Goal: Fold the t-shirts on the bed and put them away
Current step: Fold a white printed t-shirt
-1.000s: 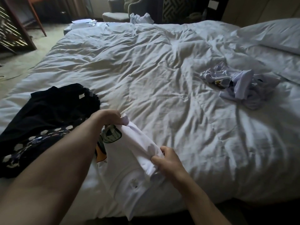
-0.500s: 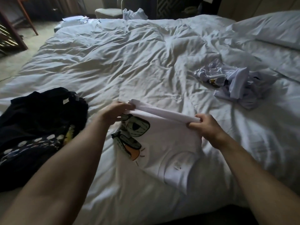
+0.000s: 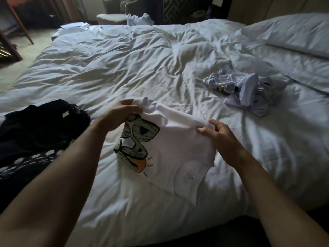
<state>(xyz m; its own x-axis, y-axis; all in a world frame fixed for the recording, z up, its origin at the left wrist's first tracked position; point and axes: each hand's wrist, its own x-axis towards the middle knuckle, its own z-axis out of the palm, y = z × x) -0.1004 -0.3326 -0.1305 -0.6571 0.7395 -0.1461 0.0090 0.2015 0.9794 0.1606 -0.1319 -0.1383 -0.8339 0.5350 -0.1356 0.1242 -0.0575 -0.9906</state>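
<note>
fingers of left hand (image 3: 119,116) & right hand (image 3: 220,136) pinch white t-shirt (image 3: 178,139) top edge; no readable text on print.

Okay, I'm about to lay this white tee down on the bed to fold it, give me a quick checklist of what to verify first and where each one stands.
1. Left hand grips the top edge of the white t-shirt: ok.
2. Right hand pinches the same edge: ok.
3. Shirt spread flat between the hands: not ok, the edge sags and the fabric is creased.
4. Bare duvet ahead to lay it on: ok.
5. Dark clothes on the left lie apart from the shirt: ok.
6. Crumpled pale shirt on the right lies out of the way: ok.
</note>
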